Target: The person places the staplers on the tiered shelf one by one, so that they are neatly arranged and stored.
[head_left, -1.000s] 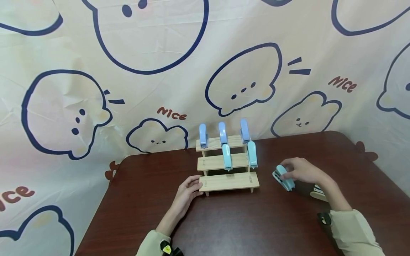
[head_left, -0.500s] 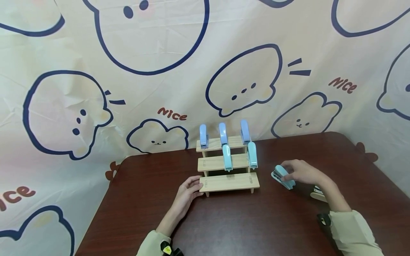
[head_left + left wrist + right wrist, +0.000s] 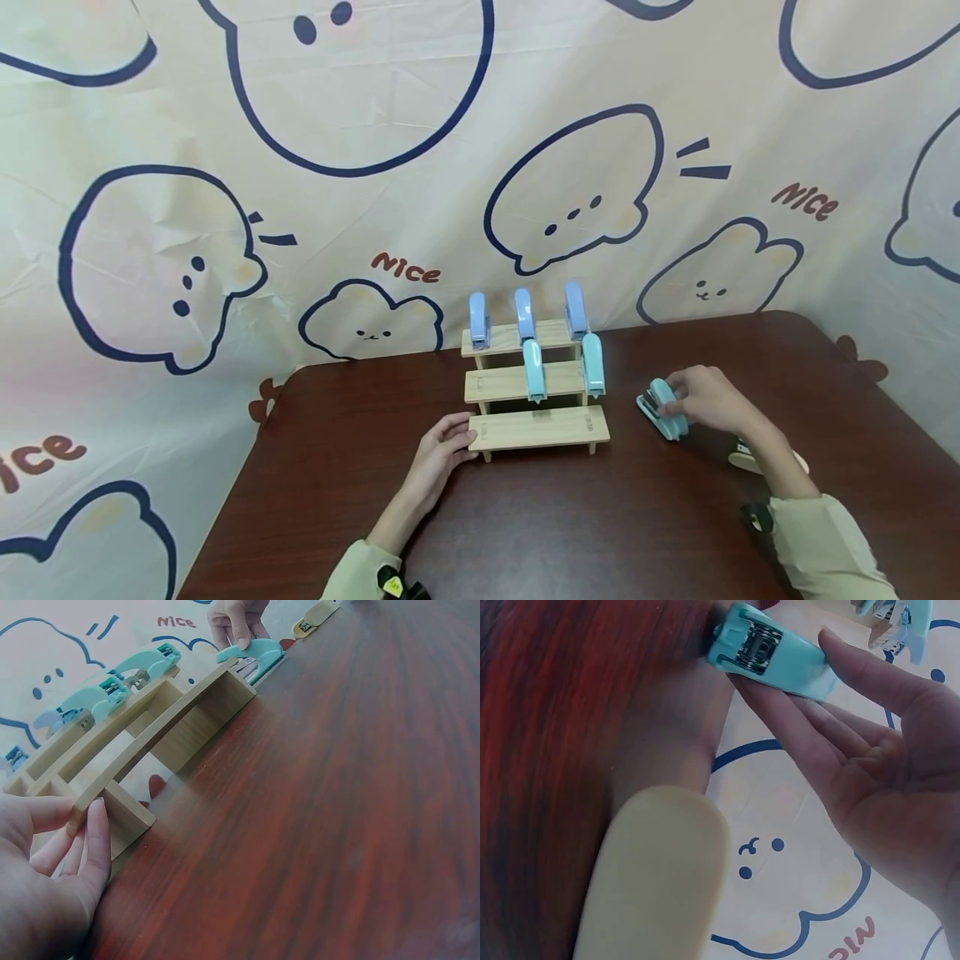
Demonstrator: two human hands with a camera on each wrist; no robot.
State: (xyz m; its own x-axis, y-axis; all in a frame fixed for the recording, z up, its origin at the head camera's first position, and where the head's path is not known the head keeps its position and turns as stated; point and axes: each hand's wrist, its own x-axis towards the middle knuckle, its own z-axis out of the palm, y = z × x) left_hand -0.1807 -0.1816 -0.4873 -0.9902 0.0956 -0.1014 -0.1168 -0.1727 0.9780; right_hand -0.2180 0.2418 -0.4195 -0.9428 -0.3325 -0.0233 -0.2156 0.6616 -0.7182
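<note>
My left hand (image 3: 437, 457) pinches the left end of the lowest board of a three-step wooden rack (image 3: 540, 428), thumb and fingers on either side of the board in the left wrist view. To the right of the rack, my right hand (image 3: 708, 398) holds a teal stapler (image 3: 663, 410) between thumb and fingers. In the right wrist view this stapler (image 3: 791, 664) shows its rear end with a spring. Blue staplers (image 3: 524, 315) stand on the top step, and two teal staplers (image 3: 534, 371) occupy the middle and right of the second step.
A cream stapler (image 3: 744, 458) lies on the dark wooden table (image 3: 570, 533), partly hidden under my right forearm; its rounded end (image 3: 656, 877) looms large in the right wrist view. Behind the table hangs a white cloth (image 3: 420, 217) printed with cartoon outlines.
The held teal stapler has turned slightly and risen a little in the head view, along with my right hand. My left hand stays on the rack. The head view has shifted slightly.
</note>
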